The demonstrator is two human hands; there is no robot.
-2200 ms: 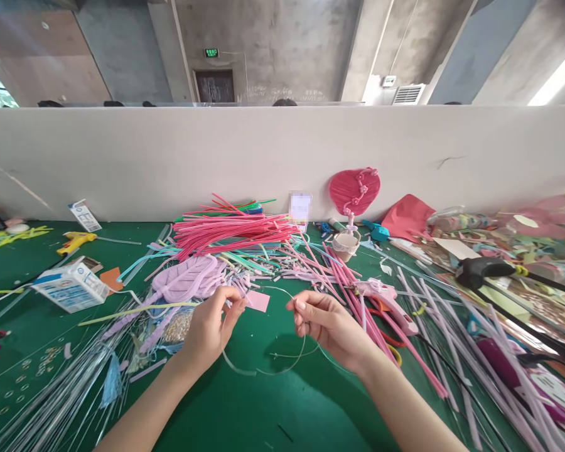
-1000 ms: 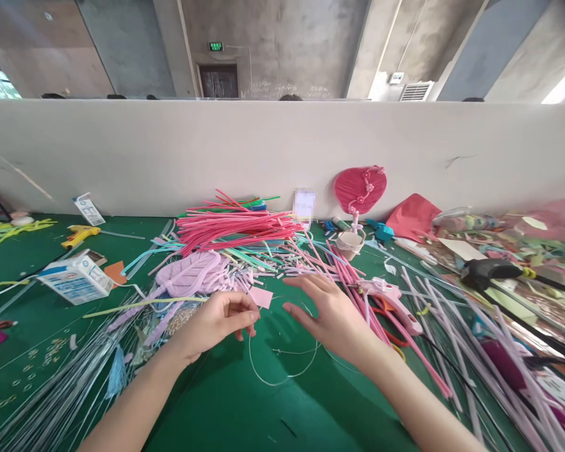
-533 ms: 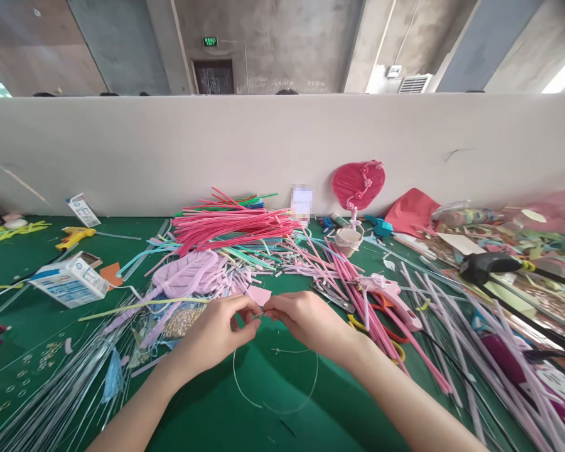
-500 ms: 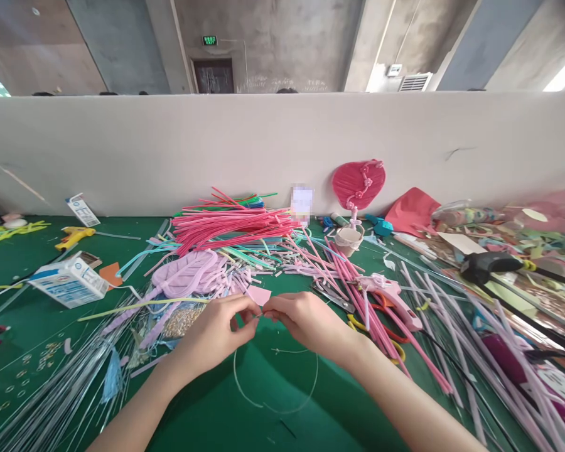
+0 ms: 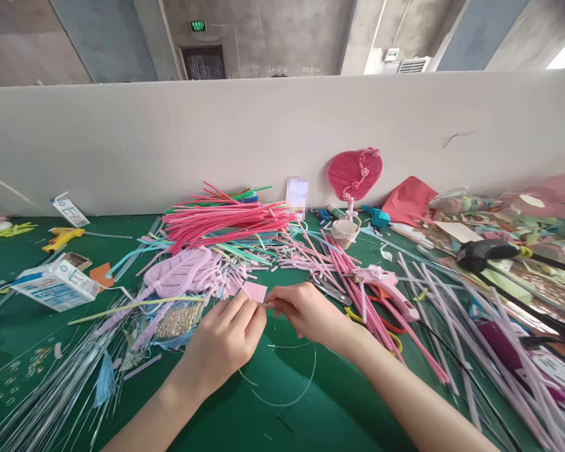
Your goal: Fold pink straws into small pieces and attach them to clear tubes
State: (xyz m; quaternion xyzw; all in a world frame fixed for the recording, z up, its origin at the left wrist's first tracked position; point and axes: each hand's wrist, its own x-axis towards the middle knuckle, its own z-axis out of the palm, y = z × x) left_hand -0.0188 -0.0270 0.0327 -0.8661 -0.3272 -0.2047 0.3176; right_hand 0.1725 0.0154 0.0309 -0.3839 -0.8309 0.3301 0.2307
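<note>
Near the middle of the table my left hand (image 5: 233, 329) and my right hand (image 5: 306, 307) almost meet at the fingertips. Both are closed in a pinch on a thin wire, of which only a tiny bit shows between them. The left hand has its back turned up, so its fingertips are mostly hidden. Below the hands curves a pale, thin wire loop (image 5: 309, 384); whether it is the same piece as the pinched wire, I cannot tell. Just behind the fingers lies a pink paper square (image 5: 255, 291).
Pink pipe cleaners (image 5: 230, 223) are heaped at the back, with a lilac leaf shape (image 5: 177, 271) before them. Scissors (image 5: 332, 291) and a pink glue gun (image 5: 388, 290) lie right. Bare wires (image 5: 61, 389) spread at left, near a white-blue carton (image 5: 59, 285).
My left hand has rolled over, back upward, and come slightly lower. The right fingertips have shifted a little from the left ones. The view has tilted slightly downward.
</note>
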